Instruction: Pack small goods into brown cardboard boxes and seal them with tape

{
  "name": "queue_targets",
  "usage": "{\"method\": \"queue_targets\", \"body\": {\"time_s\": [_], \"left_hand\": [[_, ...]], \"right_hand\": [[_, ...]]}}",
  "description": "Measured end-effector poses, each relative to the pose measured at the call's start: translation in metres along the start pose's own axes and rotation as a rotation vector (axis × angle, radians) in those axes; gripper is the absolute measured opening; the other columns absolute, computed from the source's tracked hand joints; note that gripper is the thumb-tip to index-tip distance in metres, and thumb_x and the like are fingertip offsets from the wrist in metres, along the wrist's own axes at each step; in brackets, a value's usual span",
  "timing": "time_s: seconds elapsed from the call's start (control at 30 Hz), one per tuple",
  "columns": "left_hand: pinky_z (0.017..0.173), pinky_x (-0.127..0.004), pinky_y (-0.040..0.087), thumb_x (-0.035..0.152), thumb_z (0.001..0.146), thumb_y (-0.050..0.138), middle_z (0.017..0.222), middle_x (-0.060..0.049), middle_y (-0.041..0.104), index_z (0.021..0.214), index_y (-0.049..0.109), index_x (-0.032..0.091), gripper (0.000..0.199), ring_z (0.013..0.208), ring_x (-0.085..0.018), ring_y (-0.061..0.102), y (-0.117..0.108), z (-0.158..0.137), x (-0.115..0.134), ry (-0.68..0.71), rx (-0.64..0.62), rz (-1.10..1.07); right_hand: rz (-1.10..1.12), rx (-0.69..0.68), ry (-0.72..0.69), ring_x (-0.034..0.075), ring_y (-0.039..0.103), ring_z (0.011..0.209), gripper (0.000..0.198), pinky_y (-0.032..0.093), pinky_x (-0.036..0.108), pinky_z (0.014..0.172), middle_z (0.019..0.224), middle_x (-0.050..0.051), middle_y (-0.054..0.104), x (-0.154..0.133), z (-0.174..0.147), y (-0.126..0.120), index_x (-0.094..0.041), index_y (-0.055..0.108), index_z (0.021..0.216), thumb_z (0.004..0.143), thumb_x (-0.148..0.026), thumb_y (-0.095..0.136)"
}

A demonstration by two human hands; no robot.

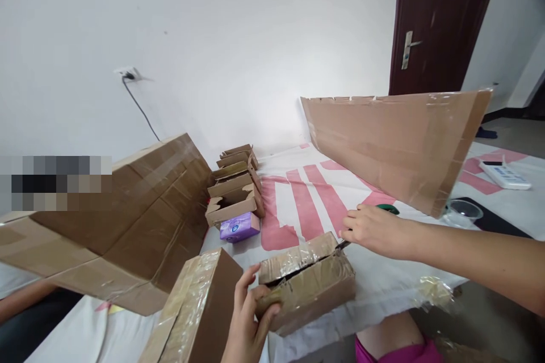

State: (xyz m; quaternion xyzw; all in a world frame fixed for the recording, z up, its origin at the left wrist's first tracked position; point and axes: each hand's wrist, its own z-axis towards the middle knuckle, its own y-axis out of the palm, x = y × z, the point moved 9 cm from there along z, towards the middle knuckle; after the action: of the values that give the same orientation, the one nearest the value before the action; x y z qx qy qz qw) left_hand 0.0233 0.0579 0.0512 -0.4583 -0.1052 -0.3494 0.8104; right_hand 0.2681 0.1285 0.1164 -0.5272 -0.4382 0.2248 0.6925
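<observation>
A small taped cardboard box (pixel 313 289) lies in front of me, with a dark open slit running along its top between the flaps. My left hand (pixel 251 309) grips its left end, fingers on the top edge and thumb on the near side. My right hand (pixel 366 231) is closed at the far right corner, around green-handled scissors (pixel 388 209). Their dark tip meets the end of the slit; most of the tool is hidden by the fingers. Left of my left hand stands another taped cardboard box (pixel 193 300).
A purple tissue pack (pixel 239 227) sits by a row of open cardboard boxes (pixel 234 195). Large cardboard panels stand at left (pixel 170 204) and right (pixel 383 142). A clear plastic cup (pixel 464 212) and a white device (pixel 505 174) lie right. Another person's arm (pixel 25 300) shows at left.
</observation>
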Motion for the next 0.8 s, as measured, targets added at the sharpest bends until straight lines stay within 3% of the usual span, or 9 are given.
{"method": "queue_targets", "body": {"time_s": [0.1, 0.2, 0.27, 0.4, 0.5, 0.57, 0.63, 0.7, 0.8], "left_hand": [[0.079, -0.028, 0.058, 0.021, 0.088, 0.060, 0.108, -0.009, 0.066, 0.102, 0.057, 0.024, 0.015, 0.098, -0.020, 0.068, 0.002, -0.003, 0.014, 0.141, -0.030, -0.079], [0.073, -0.023, 0.058, 0.018, 0.089, 0.059, 0.094, -0.004, 0.070, 0.100, 0.054, 0.025, 0.014, 0.085, -0.016, 0.070, 0.001, -0.006, 0.021, 0.196, -0.035, -0.186], [0.075, -0.025, 0.058, 0.019, 0.093, 0.054, 0.091, -0.004, 0.070, 0.092, 0.053, 0.025, 0.006, 0.084, -0.016, 0.070, 0.005, -0.009, 0.027, 0.233, -0.093, -0.243], [0.083, -0.032, 0.057, 0.020, 0.096, 0.046, 0.091, -0.008, 0.069, 0.084, 0.053, 0.025, 0.014, 0.095, -0.019, 0.068, 0.007, -0.011, 0.034, 0.288, -0.101, -0.181], [0.085, -0.036, 0.056, 0.030, 0.090, 0.059, 0.100, -0.010, 0.069, 0.090, 0.057, 0.025, 0.005, 0.102, -0.024, 0.067, 0.018, -0.017, 0.037, 0.371, -0.138, 0.003], [0.086, -0.039, 0.056, 0.044, 0.082, 0.069, 0.105, -0.011, 0.069, 0.093, 0.059, 0.025, 0.024, 0.104, -0.028, 0.066, 0.027, -0.023, 0.038, 0.412, -0.159, 0.102], [0.088, -0.040, 0.055, 0.049, 0.080, 0.069, 0.106, -0.012, 0.068, 0.094, 0.061, 0.024, 0.029, 0.107, -0.029, 0.064, 0.032, -0.029, 0.036, 0.397, -0.140, 0.126], [0.089, -0.040, 0.053, 0.041, 0.087, 0.062, 0.107, -0.011, 0.068, 0.092, 0.061, 0.024, 0.017, 0.109, -0.028, 0.063, 0.030, -0.032, 0.031, 0.333, -0.072, 0.094], [0.090, -0.040, 0.053, 0.038, 0.094, 0.050, 0.105, -0.011, 0.067, 0.091, 0.062, 0.024, 0.018, 0.112, -0.027, 0.061, 0.025, -0.036, 0.029, 0.290, 0.009, -0.002]], "right_hand": [[0.037, -0.009, 0.003, 0.019, 0.056, 0.072, 0.020, 0.024, 0.032, 0.058, 0.079, 0.003, 0.062, -0.001, -0.004, 0.008, -0.020, 0.062, 0.089, 0.077, -0.005, 0.059], [0.068, 0.017, 0.011, 0.019, 0.055, 0.073, 0.026, 0.027, 0.032, 0.061, 0.081, 0.004, 0.062, 0.001, -0.011, 0.013, -0.020, 0.063, 0.095, 0.078, -0.002, 0.055], [0.086, 0.021, 0.038, 0.018, 0.054, 0.074, 0.031, 0.028, 0.031, 0.062, 0.081, 0.004, 0.062, 0.008, -0.018, 0.013, -0.020, 0.064, 0.098, 0.078, 0.001, 0.053], [0.151, 0.013, 0.103, 0.019, 0.056, 0.076, 0.044, 0.032, 0.031, 0.064, 0.083, 0.004, 0.063, 0.024, -0.031, 0.006, -0.022, 0.066, 0.104, 0.074, 0.006, 0.050], [0.249, 0.037, 0.162, 0.020, 0.059, 0.081, 0.045, 0.037, 0.032, 0.068, 0.089, 0.005, 0.064, 0.031, -0.037, 0.003, -0.023, 0.066, 0.109, 0.077, 0.004, 0.050], [0.357, 0.080, 0.254, 0.021, 0.061, 0.087, 0.044, 0.042, 0.032, 0.071, 0.097, 0.006, 0.065, 0.036, -0.040, 0.009, -0.023, 0.062, 0.118, 0.081, -0.002, 0.052], [0.461, 0.141, 0.403, 0.022, 0.063, 0.094, 0.043, 0.046, 0.032, 0.076, 0.109, 0.009, 0.065, 0.043, -0.044, 0.023, -0.022, 0.056, 0.127, 0.085, -0.011, 0.053], [0.525, 0.147, 0.559, 0.024, 0.063, 0.099, 0.044, 0.047, 0.034, 0.080, 0.117, 0.012, 0.064, 0.044, -0.050, 0.052, -0.019, 0.051, 0.131, 0.087, -0.016, 0.052], [0.583, 0.005, 0.678, 0.025, 0.066, 0.098, 0.042, 0.048, 0.034, 0.080, 0.114, 0.013, 0.066, 0.029, -0.055, 0.112, -0.018, 0.054, 0.127, 0.085, -0.017, 0.054]]}}
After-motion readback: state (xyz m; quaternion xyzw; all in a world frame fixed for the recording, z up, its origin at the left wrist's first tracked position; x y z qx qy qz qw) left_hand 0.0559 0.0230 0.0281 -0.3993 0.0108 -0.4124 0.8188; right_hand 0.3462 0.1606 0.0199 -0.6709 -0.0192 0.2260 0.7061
